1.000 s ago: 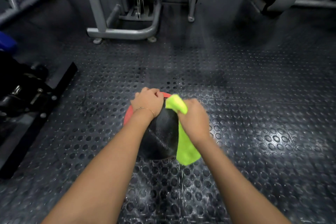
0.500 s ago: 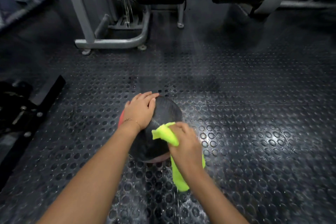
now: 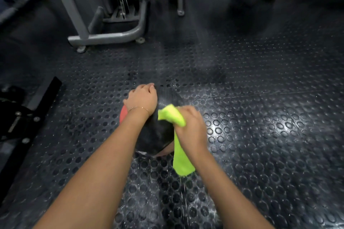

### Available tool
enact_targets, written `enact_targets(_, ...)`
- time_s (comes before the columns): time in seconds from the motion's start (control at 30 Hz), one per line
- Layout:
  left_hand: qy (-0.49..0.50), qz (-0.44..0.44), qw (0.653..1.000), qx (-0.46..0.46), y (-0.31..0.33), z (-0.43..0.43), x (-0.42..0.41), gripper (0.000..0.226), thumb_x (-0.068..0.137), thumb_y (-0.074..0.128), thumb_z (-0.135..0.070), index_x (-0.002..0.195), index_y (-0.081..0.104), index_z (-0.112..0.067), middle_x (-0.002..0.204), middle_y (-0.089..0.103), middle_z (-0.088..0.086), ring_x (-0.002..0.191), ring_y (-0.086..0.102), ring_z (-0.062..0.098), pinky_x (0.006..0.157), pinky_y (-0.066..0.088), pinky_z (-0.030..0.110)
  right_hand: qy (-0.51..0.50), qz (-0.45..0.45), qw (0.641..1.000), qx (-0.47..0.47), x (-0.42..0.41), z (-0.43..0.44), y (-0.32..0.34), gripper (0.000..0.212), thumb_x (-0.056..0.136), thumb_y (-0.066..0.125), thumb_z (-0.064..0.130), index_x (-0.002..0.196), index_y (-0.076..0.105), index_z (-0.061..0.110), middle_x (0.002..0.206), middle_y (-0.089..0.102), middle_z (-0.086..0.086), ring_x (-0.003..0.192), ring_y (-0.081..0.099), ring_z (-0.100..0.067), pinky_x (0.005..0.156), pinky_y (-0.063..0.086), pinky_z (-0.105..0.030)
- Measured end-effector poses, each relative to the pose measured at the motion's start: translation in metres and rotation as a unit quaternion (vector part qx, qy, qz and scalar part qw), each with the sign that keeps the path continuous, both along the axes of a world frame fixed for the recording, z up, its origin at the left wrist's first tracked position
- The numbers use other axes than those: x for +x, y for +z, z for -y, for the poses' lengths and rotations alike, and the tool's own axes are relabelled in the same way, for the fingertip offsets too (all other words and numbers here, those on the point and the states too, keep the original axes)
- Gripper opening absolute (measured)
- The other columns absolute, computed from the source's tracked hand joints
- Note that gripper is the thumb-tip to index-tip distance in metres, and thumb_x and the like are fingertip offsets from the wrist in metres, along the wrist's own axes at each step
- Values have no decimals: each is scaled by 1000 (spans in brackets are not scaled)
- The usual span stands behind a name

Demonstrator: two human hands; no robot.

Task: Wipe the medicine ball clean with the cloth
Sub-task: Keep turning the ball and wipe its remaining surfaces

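Note:
A black medicine ball (image 3: 157,135) with red panels sits on the studded rubber floor in front of me. My left hand (image 3: 142,99) lies over its top left side, fingers curled down around the far curve, a thin bracelet on the wrist. My right hand (image 3: 190,126) grips a bright yellow-green cloth (image 3: 181,158) and presses it against the ball's right side. One end of the cloth bunches above my fist, the other hangs down to the floor.
A grey steel frame of a gym machine (image 3: 111,35) stands on the floor ahead to the left, with black padded rollers above. A black piece of equipment with bolts (image 3: 20,122) lies at the left edge. The floor to the right is bare studded rubber (image 3: 270,117).
My right hand moved the cloth from the ball's top down its right side, then a little back up. My left fingers went from spread on the ball to curled over its far side.

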State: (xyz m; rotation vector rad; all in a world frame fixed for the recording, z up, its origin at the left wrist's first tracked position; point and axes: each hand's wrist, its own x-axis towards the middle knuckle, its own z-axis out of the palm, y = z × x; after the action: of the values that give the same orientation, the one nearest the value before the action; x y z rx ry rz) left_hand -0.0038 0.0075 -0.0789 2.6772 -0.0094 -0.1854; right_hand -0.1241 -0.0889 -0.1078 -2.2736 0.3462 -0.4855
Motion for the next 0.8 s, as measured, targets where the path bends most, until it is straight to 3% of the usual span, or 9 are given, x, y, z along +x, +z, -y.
enact_targets(0.1, 50, -14, 999, 15, 0, 5, -2, 44, 97, 23, -33, 136, 45, -36, 145, 40, 3, 129, 37, 34, 107, 28, 50, -46, -6, 999, -28, 9, -1, 4, 29, 74, 60, 5, 100, 66, 17, 106, 61, -2, 94, 51, -25, 76, 41, -30)
enact_targets(0.23, 67, -23, 997, 1, 2, 3, 4, 44, 98, 23, -30, 135, 46, -35, 144, 41, 8, 129, 37, 36, 108, 28, 50, 105, 85, 978, -160, -37, -30, -27, 59, 44, 68, -5, 99, 58, 15, 98, 59, -3, 80, 52, -22, 92, 47, -45)
enact_targets(0.3, 64, -19, 998, -3, 2, 2, 5, 44, 98, 22, -31, 135, 46, -35, 144, 41, 7, 129, 37, 36, 108, 28, 51, 132, 105, 966, -196, -40, -25, -30, 61, 41, 73, -3, 98, 61, 15, 98, 61, -2, 75, 55, -22, 80, 51, -43)
enact_targets(0.37, 66, -14, 998, -3, 3, 3, 4, 44, 98, 22, -31, 134, 47, -35, 144, 42, 7, 129, 37, 35, 108, 28, 51, 108, 83, 978, -157, -23, -19, -22, 60, 45, 71, -5, 101, 60, 16, 100, 63, -3, 82, 50, -21, 76, 51, -37)
enact_targets(0.5, 70, -12, 997, -5, 2, 4, -1, 43, 97, 24, -31, 133, 48, -35, 143, 43, 7, 128, 38, 35, 106, 28, 51, -10, 63, 996, -57, 0, -18, -7, 47, 57, 63, -4, 98, 65, 19, 101, 62, 1, 86, 46, -18, 67, 34, -23)
enact_targets(0.63, 46, 5, 999, -28, 2, -6, -7, 42, 97, 26, -32, 132, 48, -37, 144, 42, 0, 129, 38, 33, 107, 29, 49, 45, 91, 992, -70, -20, -18, -17, 45, 58, 64, -1, 99, 66, 19, 101, 62, 3, 89, 44, -13, 72, 31, -18)
enact_targets(0.77, 30, 30, 999, -25, 3, -8, -26, 40, 98, 28, -33, 132, 49, -37, 145, 42, -4, 130, 36, 29, 108, 28, 48, -66, 20, 989, 128, -1, -6, -13, 22, 80, 60, 9, 98, 67, 17, 101, 56, 4, 97, 54, -21, 80, 41, -28)
enact_targets(0.8, 32, 33, 999, -25, 3, -8, -31, 40, 98, 28, -32, 132, 49, -36, 144, 42, -4, 130, 35, 29, 108, 27, 49, -87, 10, 986, 139, -2, -7, -13, 20, 81, 59, 10, 98, 67, 17, 100, 56, 4, 97, 54, -21, 80, 41, -28)
